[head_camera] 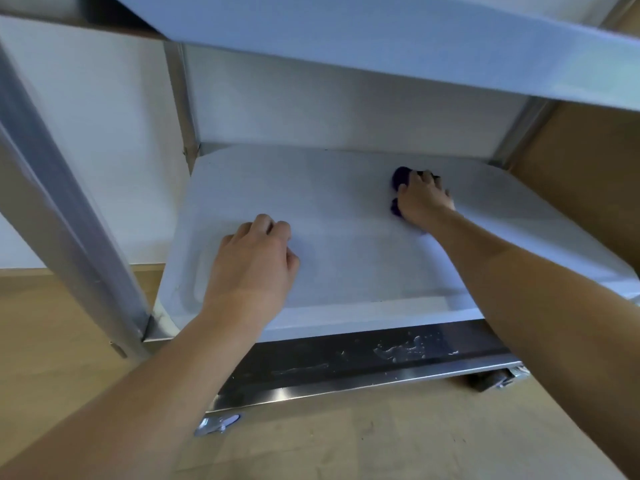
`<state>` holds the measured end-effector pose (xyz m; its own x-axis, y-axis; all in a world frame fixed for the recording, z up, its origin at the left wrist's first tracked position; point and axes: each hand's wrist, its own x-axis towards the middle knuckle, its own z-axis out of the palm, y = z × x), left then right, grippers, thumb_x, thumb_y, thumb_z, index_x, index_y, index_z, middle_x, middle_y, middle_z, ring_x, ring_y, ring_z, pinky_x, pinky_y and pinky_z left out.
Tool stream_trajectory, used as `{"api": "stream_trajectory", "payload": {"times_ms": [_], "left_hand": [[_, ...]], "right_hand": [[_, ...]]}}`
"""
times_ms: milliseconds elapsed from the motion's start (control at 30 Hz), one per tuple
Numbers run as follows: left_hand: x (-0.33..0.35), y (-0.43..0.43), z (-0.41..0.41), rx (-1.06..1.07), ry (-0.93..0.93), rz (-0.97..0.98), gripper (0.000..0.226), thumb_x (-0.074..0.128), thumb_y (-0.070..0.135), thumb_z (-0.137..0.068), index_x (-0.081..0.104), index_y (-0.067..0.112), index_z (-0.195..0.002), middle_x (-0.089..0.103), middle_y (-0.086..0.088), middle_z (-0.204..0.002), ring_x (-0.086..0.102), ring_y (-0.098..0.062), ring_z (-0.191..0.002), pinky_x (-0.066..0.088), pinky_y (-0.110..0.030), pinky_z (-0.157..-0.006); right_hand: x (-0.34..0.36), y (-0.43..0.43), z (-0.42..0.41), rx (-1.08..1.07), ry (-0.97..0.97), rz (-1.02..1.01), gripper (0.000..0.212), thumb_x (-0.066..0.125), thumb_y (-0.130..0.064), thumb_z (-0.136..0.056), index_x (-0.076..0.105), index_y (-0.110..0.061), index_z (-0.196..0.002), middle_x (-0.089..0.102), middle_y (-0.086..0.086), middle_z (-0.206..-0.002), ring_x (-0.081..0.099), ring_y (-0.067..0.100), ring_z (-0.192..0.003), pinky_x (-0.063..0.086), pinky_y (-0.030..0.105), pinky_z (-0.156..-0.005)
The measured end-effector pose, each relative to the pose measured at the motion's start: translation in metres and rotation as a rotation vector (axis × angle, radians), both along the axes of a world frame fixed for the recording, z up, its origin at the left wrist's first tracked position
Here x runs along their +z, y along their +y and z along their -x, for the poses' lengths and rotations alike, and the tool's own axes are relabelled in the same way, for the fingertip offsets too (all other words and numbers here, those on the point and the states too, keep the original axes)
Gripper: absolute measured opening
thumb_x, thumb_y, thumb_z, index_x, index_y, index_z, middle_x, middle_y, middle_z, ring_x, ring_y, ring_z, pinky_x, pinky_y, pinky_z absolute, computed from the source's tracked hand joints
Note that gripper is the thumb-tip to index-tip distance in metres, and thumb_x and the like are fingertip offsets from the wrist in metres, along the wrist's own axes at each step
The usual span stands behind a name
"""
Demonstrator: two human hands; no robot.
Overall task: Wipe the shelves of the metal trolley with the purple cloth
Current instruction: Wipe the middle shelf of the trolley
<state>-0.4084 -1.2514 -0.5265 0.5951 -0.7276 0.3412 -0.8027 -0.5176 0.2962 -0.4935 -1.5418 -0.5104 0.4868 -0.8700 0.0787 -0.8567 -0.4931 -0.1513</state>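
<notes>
The metal trolley fills the view, and I look in under its upper shelf (pixel 381 39) at the pale lower shelf (pixel 339 209). My right hand (pixel 424 200) presses the bunched purple cloth (pixel 401 177) flat on the far right part of that shelf; only two dark purple bits show past my fingers. My left hand (pixel 254 261) rests on the shelf's near left part, fingers curled, with nothing in it.
A slanted metal upright (pixel 62 216) stands close at the left. The trolley's dark front rail (pixel 346 362) carries whitish smears. Castors (pixel 216 424) (pixel 491 379) sit on the wooden floor (pixel 311 445). A brown panel (pixel 581 181) bounds the right, a white wall the back.
</notes>
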Motion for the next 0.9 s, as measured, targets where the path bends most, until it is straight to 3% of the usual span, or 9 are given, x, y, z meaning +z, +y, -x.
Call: {"api": "stream_trajectory", "payload": {"times_ms": [100,233,333,400,500,600,667,767,900], "left_hand": [[-0.001,-0.002,-0.002,0.000,-0.018,-0.004,0.028,0.042,0.022,-0.093,0.058,0.014,-0.115,0.055,-0.002,-0.113,0.054,-0.024,-0.097,0.044,-0.036,-0.086],[-0.001,-0.002,-0.003,-0.008,-0.014,0.010,0.026,0.044,0.022,-0.091,0.060,0.014,-0.111,0.056,-0.002,-0.109,0.054,-0.024,-0.092,0.045,-0.037,-0.083],[0.000,-0.001,-0.003,0.007,0.004,0.011,0.026,0.044,0.022,-0.091,0.061,0.015,-0.109,0.055,-0.001,-0.108,0.053,-0.023,-0.091,0.044,-0.037,-0.083],[0.000,-0.002,-0.002,0.009,0.015,0.010,0.025,0.044,0.023,-0.091,0.061,0.016,-0.109,0.055,0.000,-0.108,0.052,-0.022,-0.090,0.044,-0.036,-0.083],[0.000,-0.004,-0.002,0.003,0.012,0.013,0.025,0.045,0.022,-0.092,0.060,0.017,-0.111,0.055,0.001,-0.110,0.052,-0.022,-0.091,0.046,-0.036,-0.083],[0.000,-0.005,-0.003,-0.003,0.016,0.022,0.025,0.046,0.021,-0.093,0.060,0.018,-0.113,0.056,0.002,-0.113,0.054,-0.021,-0.094,0.047,-0.035,-0.085],[0.000,-0.004,-0.003,-0.010,0.017,0.020,0.025,0.046,0.021,-0.093,0.061,0.019,-0.113,0.057,0.004,-0.114,0.055,-0.019,-0.094,0.046,-0.033,-0.084],[0.000,-0.005,-0.005,-0.013,0.018,0.021,0.025,0.045,0.022,-0.093,0.061,0.020,-0.112,0.057,0.005,-0.112,0.055,-0.018,-0.093,0.047,-0.031,-0.082],[0.001,-0.005,-0.006,-0.008,0.006,0.026,0.024,0.045,0.023,-0.092,0.061,0.021,-0.109,0.057,0.006,-0.110,0.055,-0.017,-0.092,0.046,-0.029,-0.080]], "right_hand": [[-0.003,-0.006,-0.019,0.003,-0.053,-0.018,0.054,0.038,-0.031,-0.095,0.031,-0.010,-0.144,0.029,0.011,-0.154,0.022,0.036,-0.142,0.019,0.044,-0.118],[-0.002,0.041,-0.075,0.351,-0.117,0.058,0.044,0.050,-0.024,-0.090,0.048,-0.010,-0.132,0.045,0.014,-0.142,0.039,0.034,-0.132,0.033,0.035,-0.106],[-0.008,0.078,-0.102,0.647,-0.148,-0.022,0.048,0.039,-0.031,-0.099,0.036,-0.026,-0.147,0.033,-0.002,-0.155,0.028,0.023,-0.143,0.028,0.035,-0.112],[-0.013,0.075,-0.095,0.734,-0.183,-0.078,0.047,0.037,-0.033,-0.100,0.033,-0.034,-0.148,0.029,-0.012,-0.157,0.026,0.014,-0.144,0.026,0.030,-0.110],[-0.015,0.040,-0.066,0.681,-0.249,-0.062,0.045,0.043,-0.028,-0.100,0.040,-0.028,-0.145,0.036,-0.006,-0.154,0.036,0.015,-0.139,0.028,0.020,-0.104],[-0.011,-0.015,-0.030,0.371,-0.319,0.017,0.035,0.043,-0.017,-0.098,0.055,-0.014,-0.131,0.052,0.014,-0.136,0.057,0.028,-0.114,0.038,0.017,-0.081],[-0.007,-0.047,-0.012,0.142,-0.276,0.041,0.030,0.040,-0.018,-0.095,0.058,-0.012,-0.118,0.056,0.019,-0.127,0.056,0.034,-0.112,0.045,0.027,-0.090],[-0.001,-0.060,-0.021,-0.038,-0.150,-0.036,0.034,0.050,-0.025,-0.088,0.056,-0.014,-0.120,0.055,0.019,-0.128,0.048,0.037,-0.121,0.041,0.043,-0.106],[0.004,-0.031,-0.078,0.119,-0.064,0.052,0.046,0.064,-0.026,-0.079,0.055,-0.013,-0.123,0.054,0.018,-0.131,0.046,0.036,-0.124,0.035,0.040,-0.110]]}}
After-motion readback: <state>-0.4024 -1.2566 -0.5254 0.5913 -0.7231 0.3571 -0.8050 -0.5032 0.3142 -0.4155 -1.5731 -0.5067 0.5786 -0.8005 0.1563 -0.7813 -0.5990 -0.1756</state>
